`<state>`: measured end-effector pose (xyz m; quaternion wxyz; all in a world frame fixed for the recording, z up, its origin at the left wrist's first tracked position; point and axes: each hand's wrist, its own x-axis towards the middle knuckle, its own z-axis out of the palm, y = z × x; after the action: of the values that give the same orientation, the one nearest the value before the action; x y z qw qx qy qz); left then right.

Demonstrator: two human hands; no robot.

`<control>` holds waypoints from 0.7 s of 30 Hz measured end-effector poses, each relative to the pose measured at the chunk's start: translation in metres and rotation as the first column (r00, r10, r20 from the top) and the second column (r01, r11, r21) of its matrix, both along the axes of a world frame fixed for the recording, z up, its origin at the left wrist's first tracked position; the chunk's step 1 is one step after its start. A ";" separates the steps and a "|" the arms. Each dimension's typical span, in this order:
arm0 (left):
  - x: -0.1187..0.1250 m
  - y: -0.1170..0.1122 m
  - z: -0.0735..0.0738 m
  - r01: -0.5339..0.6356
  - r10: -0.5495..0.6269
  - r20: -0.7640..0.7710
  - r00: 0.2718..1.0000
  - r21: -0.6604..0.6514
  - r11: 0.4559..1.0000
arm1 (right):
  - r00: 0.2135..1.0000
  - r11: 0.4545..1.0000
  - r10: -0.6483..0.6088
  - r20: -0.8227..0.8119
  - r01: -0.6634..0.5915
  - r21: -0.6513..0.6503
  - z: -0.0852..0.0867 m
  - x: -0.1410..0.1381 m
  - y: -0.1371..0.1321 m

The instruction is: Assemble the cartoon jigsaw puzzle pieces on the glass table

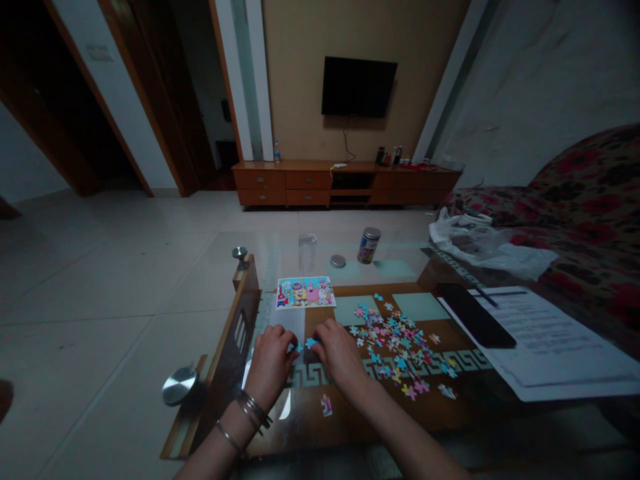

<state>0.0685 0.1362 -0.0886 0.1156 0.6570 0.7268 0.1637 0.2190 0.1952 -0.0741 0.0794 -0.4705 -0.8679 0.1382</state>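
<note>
On the glass table [345, 413], the left hand [270, 360] and right hand [340, 353] meet at blue puzzle pieces [305, 345], fingers [286, 339] close together; any pinch cannot be told.

the jigsaw pieces [390, 347] are pink, sky blue, yellow and white, and the picture card [305, 293] repeats those colours on a pale blue ground; a pale green greek-key border [385, 365] runs along the tabletop [320, 257]; the sofa [580, 177] has red flowers on dark cloth; the cabinet [300, 180] is orange-brown
</note>
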 end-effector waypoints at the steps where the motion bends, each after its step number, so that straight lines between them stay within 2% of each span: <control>1: 0.000 0.000 0.000 -0.003 0.003 -0.002 1.000 0.000 1.000 | 1.000 1.000 0.006 -0.003 -0.006 0.000 0.000 0.001 0.000; 13: 0.001 -0.001 0.002 0.007 -0.007 -0.008 1.000 -0.026 1.000 | 1.000 1.000 -0.004 -0.029 0.004 0.017 -0.005 0.002 -0.001; 21: -0.002 -0.004 -0.011 0.097 -0.098 -0.021 0.995 -0.041 0.994 | 0.999 1.000 -0.006 -0.032 0.006 -0.007 -0.007 0.004 -0.003</control>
<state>0.0662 0.1319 -0.0996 0.1283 0.6912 0.6981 0.1358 0.2232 0.1921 -0.0812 0.0921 -0.4712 -0.8646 0.1482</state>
